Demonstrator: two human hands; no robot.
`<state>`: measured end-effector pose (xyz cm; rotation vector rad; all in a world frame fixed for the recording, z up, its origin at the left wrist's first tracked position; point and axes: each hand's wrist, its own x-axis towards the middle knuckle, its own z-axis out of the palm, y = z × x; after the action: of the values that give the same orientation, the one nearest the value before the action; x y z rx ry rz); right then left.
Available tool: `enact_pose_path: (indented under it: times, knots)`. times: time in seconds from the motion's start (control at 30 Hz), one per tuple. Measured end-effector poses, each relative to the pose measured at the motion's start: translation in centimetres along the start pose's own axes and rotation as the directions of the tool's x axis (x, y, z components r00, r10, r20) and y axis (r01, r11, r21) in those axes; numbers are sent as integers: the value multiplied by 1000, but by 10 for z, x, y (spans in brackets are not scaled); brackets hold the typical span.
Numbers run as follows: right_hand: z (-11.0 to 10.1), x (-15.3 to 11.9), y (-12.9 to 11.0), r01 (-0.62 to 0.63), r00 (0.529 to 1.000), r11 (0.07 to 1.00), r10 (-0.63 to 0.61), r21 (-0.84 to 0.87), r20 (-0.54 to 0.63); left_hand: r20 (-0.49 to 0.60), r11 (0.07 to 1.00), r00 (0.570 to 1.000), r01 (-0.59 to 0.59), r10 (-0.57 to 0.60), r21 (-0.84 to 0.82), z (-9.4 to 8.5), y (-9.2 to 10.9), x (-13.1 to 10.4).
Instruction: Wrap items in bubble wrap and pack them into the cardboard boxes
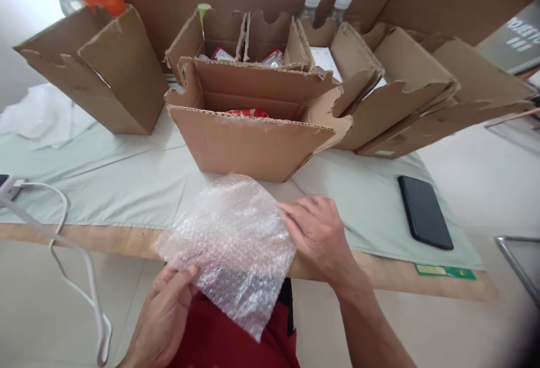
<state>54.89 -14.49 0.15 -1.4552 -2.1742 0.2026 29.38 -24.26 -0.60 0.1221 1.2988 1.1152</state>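
Observation:
A clear bubble wrap sheet [240, 238] hangs over the table's front edge, between my two hands. My left hand [166, 306] pinches its lower left edge between thumb and fingers. At the right edge, my right hand [314, 230] grips the wrap with thumb and fingers closed on it. Just behind the wrap stands an open cardboard box [253, 146] with a cut rim. Inside it a red item [250, 113] shows in part; the rest of it is hidden by the front wall.
More open cardboard boxes [405, 70] stand behind and to the right, another box [122, 75] at the left. Two white-capped bottles [312, 1] rise at the back. A black phone [424, 211] lies right on the green cloth [126, 188]. A white cable [63, 278] hangs at the left.

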Motion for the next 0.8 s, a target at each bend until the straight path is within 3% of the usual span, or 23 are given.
enact_pose_path:
  times: [0.1, 0.2, 0.27, 0.33, 0.37, 0.4, 0.43, 0.47, 0.53, 0.57, 0.63, 0.7, 0.8]
  knots:
    - [5, 25, 23, 77, 996, 997, -75, -31, 40, 128, 983, 988, 68, -91, 171, -14, -4, -8]
    - [5, 27, 44, 49, 999, 999, -48, 17, -20, 330, 853, 885, 128, -328, 505, -29, 1, -19]
    - [0, 17, 48, 16, 995, 998, -10, 61, -102, 391, 787, 849, 46, -355, 615, -30, 12, -28]
    - [-4, 8, 38, 9, 991, 995, 5, 100, -136, 414, 788, 892, -118, -183, 604, -20, 25, -32]
    - [-4, 5, 28, 24, 992, 993, -9, 115, -124, 417, 772, 909, -248, -24, 585, -11, 32, -31]
    - [-2, 3, 16, 53, 995, 990, -41, 128, -94, 428, 716, 891, -399, 154, 573, 0, 38, -26]
    - [3, 3, 3, 92, 995, 986, -87, 137, -46, 456, 612, 828, -552, 325, 566, 11, 42, -18]
    - [9, 5, -11, 134, 990, 981, -138, 140, 13, 500, 467, 733, -679, 461, 566, 21, 45, -7]
    - [26, 10, -33, 197, 966, 973, -214, 121, 145, 620, 153, 545, -807, 564, 570, 37, 43, 23]
    - [35, 12, -40, 208, 952, 973, -225, 98, 210, 659, 24, 512, -799, 551, 601, 42, 40, 40]
    - [48, 13, -38, 202, 931, 979, -202, 33, 305, 716, -168, 518, -743, 468, 648, 42, 32, 71]
    - [50, 5, -19, 177, 930, 983, -152, -44, 333, 747, -318, 543, -682, 385, 659, 36, 25, 90]
    - [28, -26, 25, 88, 980, 976, -50, -197, 193, 767, -495, 550, -590, 331, 637, 26, 23, 95]
